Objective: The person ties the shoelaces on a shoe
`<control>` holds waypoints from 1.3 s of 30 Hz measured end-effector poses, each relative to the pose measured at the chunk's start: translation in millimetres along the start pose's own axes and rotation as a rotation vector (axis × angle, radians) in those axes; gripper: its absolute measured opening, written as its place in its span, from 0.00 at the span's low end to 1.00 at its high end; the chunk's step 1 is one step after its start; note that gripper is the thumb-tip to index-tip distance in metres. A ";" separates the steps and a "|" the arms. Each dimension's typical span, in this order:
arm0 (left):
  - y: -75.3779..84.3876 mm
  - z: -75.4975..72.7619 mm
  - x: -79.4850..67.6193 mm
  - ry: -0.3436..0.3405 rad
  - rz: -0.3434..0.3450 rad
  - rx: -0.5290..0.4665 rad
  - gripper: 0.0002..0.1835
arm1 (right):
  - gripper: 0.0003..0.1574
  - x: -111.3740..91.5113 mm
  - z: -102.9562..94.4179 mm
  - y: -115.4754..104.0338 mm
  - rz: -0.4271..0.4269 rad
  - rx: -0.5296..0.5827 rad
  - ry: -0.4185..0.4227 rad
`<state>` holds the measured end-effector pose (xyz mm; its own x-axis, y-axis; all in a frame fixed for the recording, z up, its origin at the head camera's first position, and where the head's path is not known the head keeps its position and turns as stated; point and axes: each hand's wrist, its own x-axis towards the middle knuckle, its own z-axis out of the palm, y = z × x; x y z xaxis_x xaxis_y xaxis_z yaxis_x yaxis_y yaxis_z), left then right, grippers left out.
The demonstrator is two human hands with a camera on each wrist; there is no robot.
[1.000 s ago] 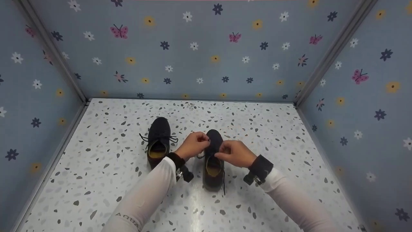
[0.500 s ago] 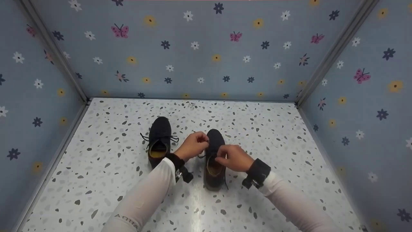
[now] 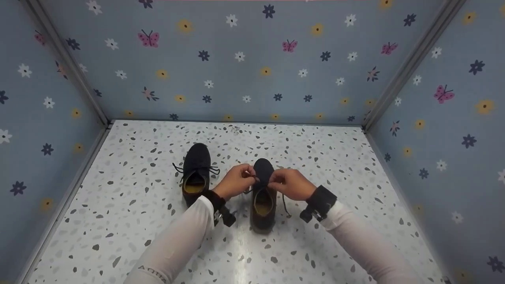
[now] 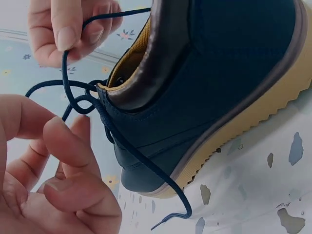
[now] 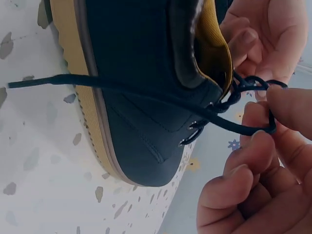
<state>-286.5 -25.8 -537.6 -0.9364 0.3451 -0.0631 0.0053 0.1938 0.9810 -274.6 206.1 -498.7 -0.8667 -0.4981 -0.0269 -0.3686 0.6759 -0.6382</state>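
A dark navy lace-up shoe (image 3: 263, 215) with a yellow lining stands on the speckled floor between the hands, toe pointing away. My left hand (image 3: 237, 182) is at the left of its lacing and pinches part of the dark shoelace (image 4: 68, 87); the fingertips partly cover the hold. On the other side, my right hand (image 3: 292, 184) pinches the lace between thumb and fingers. In the right wrist view, the lace's free end trails from this grip across the shoe's side. Between the hands the lace crosses in a loop above the tongue. Another lace end hangs down the shoe's side in the left wrist view.
A matching shoe (image 3: 195, 169), its laces tied in a bow, stands to the left near the left forearm. Blue flowered panels (image 3: 236, 67) enclose the white speckled floor (image 3: 315, 154) at the back and both sides.
My right hand dipped toward the shoe opening, then moved back up and right. The lace end below it has swung outward to the right. My left hand has shifted only slightly.
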 end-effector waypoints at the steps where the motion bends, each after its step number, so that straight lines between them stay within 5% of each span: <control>1: 0.6 -0.2 -0.5 0.002 -0.011 -0.004 0.03 | 0.03 1.2 -0.9 0.4 -0.002 -0.006 -0.001; 15: 5.7 0.0 -3.9 -0.004 -0.128 -0.103 0.05 | 0.04 7.3 -5.2 6.3 -0.019 -0.011 0.007; 31: -0.3 4.7 -3.8 -0.004 -0.099 -0.145 0.03 | 0.10 17.0 9.7 10.5 -0.006 -0.024 0.020; 39: -1.4 7.3 -5.5 0.009 -0.081 -0.158 0.03 | 0.04 18.9 16.3 13.7 -0.024 -0.007 0.047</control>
<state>-278.9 -21.3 -540.0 -0.9347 0.3259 -0.1421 -0.1247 0.0737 0.9895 -290.6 197.1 -520.6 -0.8725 -0.4880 0.0244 -0.3914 0.6682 -0.6327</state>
